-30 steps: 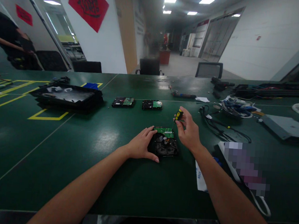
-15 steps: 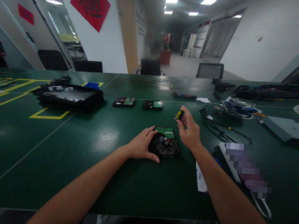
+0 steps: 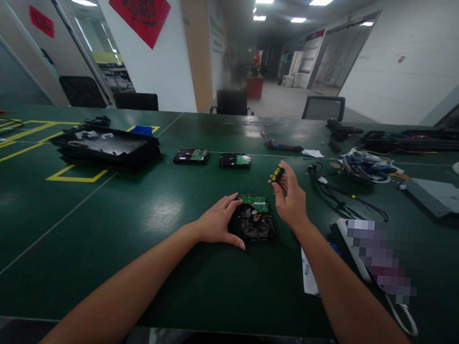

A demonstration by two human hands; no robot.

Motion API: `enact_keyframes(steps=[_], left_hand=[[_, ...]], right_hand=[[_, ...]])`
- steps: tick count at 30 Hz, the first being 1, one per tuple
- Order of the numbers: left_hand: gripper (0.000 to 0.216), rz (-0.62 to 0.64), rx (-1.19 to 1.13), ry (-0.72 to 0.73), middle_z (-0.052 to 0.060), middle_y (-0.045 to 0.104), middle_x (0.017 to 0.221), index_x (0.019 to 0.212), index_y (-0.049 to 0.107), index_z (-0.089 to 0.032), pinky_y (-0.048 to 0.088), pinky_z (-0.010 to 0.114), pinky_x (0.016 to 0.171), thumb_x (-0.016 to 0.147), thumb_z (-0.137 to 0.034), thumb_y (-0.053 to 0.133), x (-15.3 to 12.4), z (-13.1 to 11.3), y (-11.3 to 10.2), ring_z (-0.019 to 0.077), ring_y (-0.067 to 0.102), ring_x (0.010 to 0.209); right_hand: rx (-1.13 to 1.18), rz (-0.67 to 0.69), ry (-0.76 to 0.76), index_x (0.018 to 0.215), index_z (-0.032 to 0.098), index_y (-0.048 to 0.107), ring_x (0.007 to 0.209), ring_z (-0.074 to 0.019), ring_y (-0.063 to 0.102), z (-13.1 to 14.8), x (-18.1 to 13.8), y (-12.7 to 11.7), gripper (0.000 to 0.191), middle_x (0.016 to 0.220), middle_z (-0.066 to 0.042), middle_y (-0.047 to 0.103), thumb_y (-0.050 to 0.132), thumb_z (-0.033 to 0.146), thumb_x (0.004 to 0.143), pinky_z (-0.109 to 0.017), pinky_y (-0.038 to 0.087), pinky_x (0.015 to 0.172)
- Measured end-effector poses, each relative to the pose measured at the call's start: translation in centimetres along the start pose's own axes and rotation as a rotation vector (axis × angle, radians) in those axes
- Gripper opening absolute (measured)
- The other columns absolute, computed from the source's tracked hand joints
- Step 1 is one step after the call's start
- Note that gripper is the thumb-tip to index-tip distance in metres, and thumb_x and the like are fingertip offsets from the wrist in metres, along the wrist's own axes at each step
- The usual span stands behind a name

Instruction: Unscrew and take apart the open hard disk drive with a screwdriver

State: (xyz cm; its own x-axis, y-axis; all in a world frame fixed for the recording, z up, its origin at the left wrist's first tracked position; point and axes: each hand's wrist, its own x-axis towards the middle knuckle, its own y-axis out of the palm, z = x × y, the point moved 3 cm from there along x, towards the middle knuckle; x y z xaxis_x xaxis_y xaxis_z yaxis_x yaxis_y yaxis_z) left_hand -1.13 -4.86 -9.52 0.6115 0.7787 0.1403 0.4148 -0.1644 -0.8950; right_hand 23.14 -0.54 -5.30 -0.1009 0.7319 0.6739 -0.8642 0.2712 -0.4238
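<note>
A hard drive (image 3: 256, 224) lies on the green table in front of me, its green circuit board facing up at the far side. My left hand (image 3: 220, 221) grips its left side, fingers on the far left corner and thumb at the near edge. In my right hand (image 3: 290, 195) is a small screwdriver (image 3: 277, 173) with a black and yellow handle, held between thumb and fingers. Its thin shaft points down to the board's right end; whether the tip sits in a screw is too small to tell. Two more hard drives, one left (image 3: 191, 156) and one right (image 3: 235, 161), lie farther back.
Stacked black trays (image 3: 108, 149) stand at the left. On the right are black cables (image 3: 331, 193), a bundle of wires (image 3: 367, 167), a grey metal box (image 3: 442, 198) and a partly blurred white-edged object (image 3: 352, 250). A tool with a long handle (image 3: 287, 147) lies at the back.
The screwdriver handle has turned and tilted slightly in my right hand. My left hand and the hard drive stay in place. A dark shape at the far left edge has gone from view.
</note>
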Motion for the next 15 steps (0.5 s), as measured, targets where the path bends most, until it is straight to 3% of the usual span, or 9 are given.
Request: enact_keyframes(steps=[7, 15], left_hand=[[0.132, -0.005, -0.014, 0.007, 0.025, 0.02, 0.167, 0.158, 0.027, -0.016, 0.024, 0.059, 0.124, 0.056, -0.087, 0.073, -0.05, 0.23, 0.14, 0.0423, 0.019, 0.155], [0.132, -0.006, -0.024, 0.003, 0.023, 0.019, 0.168, 0.158, 0.028, -0.018, 0.024, 0.06, 0.123, 0.054, -0.086, 0.074, 0.0, 0.4, 0.27, 0.0426, 0.019, 0.155]], right_hand=[[-0.079, -0.081, -0.025, 0.156, 0.032, 0.036, 0.1, -0.0275, 0.072, -0.11, 0.07, -0.23, 0.065, 0.128, -0.009, 0.068, 0.059, 0.028, 0.095, -0.052, 0.061, 0.094], [-0.121, -0.073, -0.06, 0.156, 0.031, 0.035, 0.108, -0.0291, 0.07, 0.18, 0.1, 0.13, 0.064, 0.135, -0.011, 0.065, 0.057, 0.029, 0.096, -0.052, 0.06, 0.094]])
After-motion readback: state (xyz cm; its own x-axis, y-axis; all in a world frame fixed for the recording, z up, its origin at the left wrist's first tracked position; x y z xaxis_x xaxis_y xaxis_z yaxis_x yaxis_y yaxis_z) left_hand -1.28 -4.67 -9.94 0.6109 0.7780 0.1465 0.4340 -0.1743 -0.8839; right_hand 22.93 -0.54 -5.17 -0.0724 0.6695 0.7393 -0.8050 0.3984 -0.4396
